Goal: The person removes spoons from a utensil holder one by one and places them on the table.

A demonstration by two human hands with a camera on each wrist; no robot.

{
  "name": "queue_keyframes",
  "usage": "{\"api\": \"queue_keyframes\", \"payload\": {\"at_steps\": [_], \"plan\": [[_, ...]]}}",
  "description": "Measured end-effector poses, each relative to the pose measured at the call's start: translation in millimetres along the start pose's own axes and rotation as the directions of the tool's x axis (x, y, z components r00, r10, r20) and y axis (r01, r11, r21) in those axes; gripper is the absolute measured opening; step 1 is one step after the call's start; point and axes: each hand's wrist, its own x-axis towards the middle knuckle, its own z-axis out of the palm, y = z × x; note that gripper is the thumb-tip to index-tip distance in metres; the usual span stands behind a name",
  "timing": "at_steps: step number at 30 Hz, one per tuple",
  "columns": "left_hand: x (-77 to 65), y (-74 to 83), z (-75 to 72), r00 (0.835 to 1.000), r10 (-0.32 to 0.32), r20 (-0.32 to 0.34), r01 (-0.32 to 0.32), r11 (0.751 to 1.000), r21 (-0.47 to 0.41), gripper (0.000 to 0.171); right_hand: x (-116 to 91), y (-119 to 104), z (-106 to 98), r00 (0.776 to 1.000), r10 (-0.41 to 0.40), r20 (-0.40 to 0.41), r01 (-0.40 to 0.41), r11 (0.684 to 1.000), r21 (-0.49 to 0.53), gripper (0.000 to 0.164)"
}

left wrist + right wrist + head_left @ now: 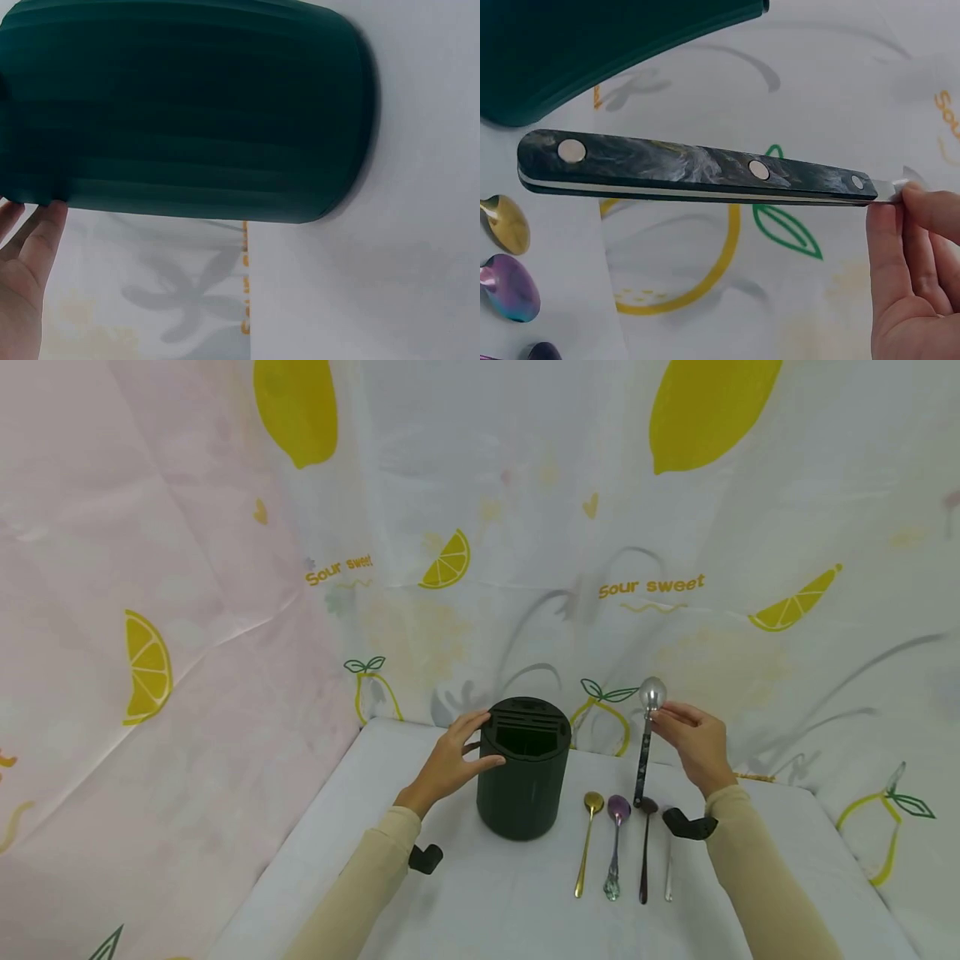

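Note:
A dark green utensil holder (519, 797) with a slotted lid stands upright on the table. My left hand (450, 762) holds its left side near the top, fingers at the rim and thumb across the front. In the left wrist view, fingertips (54, 214) touch the holder's wall (187, 112). My right hand (697, 743) pinches a spoon (643, 756) at the neck, right of the holder. The spoon's round silver bowl points up. Its dark marbled handle (697, 166), with silver rivets, hangs down above the row of spoons in the head view.
Near the right hand lie a gold spoon (587, 839), a purple spoon with an ornate handle (616, 835), a dark spoon (645, 852) and a silver one (669, 868), partly hidden by the wrist camera. A lemon-print cloth (465, 635) hangs behind the white table (480, 902).

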Motion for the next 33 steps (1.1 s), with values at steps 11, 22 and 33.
{"api": "queue_keyframes", "payload": {"at_steps": [11,22,33], "plan": [[0.4,-2.5,0.6,1.000,-0.007,0.013,0.007,1.000,0.004,0.080,-8.3,7.7,-17.2,0.997,0.046,-0.064,-0.047,0.999,-0.019,0.017],[-1.0,-0.3,-0.6,1.000,0.008,0.005,-0.008,1.000,0.003,0.079,-23.8,13.7,-42.4,0.989,0.121,-0.082,-0.124,0.992,-0.032,0.014],[0.5,-1.0,0.2,1.000,0.008,0.001,-0.008,1.000,-0.009,0.079,-36.2,19.6,-68.2,0.982,0.160,-0.103,-0.168,0.982,-0.081,0.014]]}}
